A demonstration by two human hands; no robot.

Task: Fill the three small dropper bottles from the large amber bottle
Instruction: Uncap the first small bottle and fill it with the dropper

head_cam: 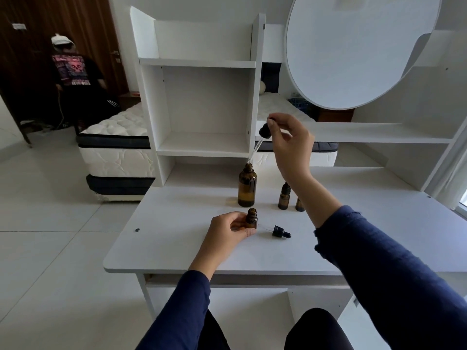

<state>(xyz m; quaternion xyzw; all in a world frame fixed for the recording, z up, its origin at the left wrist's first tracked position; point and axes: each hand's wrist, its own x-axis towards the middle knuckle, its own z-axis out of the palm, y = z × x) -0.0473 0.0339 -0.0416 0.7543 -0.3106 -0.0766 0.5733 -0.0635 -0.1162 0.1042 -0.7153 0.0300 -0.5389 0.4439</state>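
Note:
The large amber bottle (247, 186) stands uncapped in the middle of the white desk (177, 238). My right hand (290, 145) pinches the black bulb of a long glass dropper (260, 141), whose tip sits at the large bottle's mouth. My left hand (228, 233) grips an uncapped small amber bottle (252, 218) upright on the desk in front of the large one. Its small black dropper cap (281, 231) lies on its side just to the right. Two more small bottles (284, 196) (300, 204) stand behind my right wrist, one partly hidden.
A white shelf unit (204, 104) rises at the back of the desk, and a round white panel (353, 49) leans at the upper right. A small dark dot (137, 229) lies on the desk's left part. A person (75, 79) sits by a mattress (118, 137) far left.

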